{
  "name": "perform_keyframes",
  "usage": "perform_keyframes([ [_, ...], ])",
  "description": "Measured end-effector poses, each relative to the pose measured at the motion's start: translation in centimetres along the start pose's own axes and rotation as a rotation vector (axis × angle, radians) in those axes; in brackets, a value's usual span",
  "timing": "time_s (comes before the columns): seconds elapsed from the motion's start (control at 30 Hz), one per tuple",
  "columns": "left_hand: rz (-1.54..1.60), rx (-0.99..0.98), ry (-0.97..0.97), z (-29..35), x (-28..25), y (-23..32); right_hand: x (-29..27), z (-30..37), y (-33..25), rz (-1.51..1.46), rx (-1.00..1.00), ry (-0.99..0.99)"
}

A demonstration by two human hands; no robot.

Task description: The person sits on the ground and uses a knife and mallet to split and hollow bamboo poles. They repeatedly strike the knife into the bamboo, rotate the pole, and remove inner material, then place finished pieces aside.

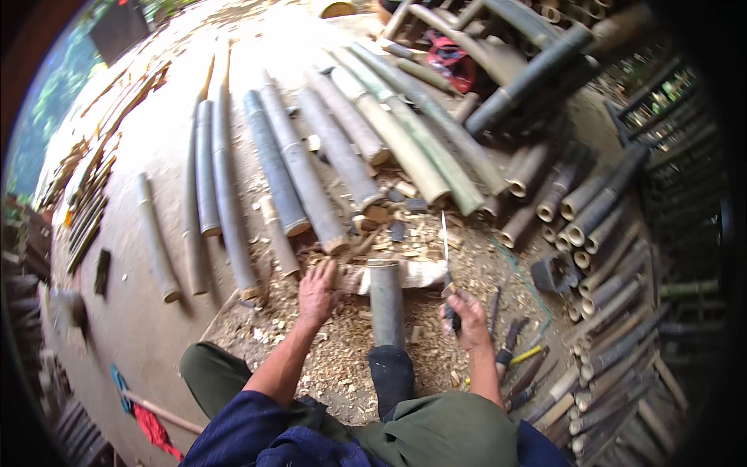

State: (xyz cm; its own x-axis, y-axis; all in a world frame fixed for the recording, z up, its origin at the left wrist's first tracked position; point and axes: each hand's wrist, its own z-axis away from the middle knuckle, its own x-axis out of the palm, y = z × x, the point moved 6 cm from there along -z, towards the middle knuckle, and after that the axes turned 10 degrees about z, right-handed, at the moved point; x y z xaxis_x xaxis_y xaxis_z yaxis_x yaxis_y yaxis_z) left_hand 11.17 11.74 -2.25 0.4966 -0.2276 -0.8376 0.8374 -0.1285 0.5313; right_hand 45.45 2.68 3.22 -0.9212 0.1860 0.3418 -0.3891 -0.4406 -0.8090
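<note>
My right hand [467, 317] is closed round the dark handle of a knife [446, 253], its thin blade pointing up and away from me. My left hand [317, 293] lies with fingers stretched forward, beside the left end of a pale, cloth-like wrapped piece [425, 274] on the ground. A short bamboo section [386, 307] lies between my hands, its cut far end against that pale piece. My dark-covered foot [391, 372] meets its near end. What lies under my left palm is hidden.
Long bamboo poles [299, 183] lie fanned out ahead on the ground. Wood chips [342, 366] cover the floor around my feet. Stacked bamboo tubes [611, 311] and a dark container [554, 272] stand at the right. A red cloth [156, 428] lies at the lower left.
</note>
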Motion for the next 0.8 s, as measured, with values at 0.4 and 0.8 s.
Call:
perform_keyframes([
  [0.4,0.621,-0.139,0.129,3.3,-8.7,2.5,-5.3,10.0,10.5,1.364,0.189,0.655],
  [0.8,0.008,0.753,-0.262,5.7,-3.4,29.6,9.4,6.7,2.4,-0.484,0.008,-0.481],
])
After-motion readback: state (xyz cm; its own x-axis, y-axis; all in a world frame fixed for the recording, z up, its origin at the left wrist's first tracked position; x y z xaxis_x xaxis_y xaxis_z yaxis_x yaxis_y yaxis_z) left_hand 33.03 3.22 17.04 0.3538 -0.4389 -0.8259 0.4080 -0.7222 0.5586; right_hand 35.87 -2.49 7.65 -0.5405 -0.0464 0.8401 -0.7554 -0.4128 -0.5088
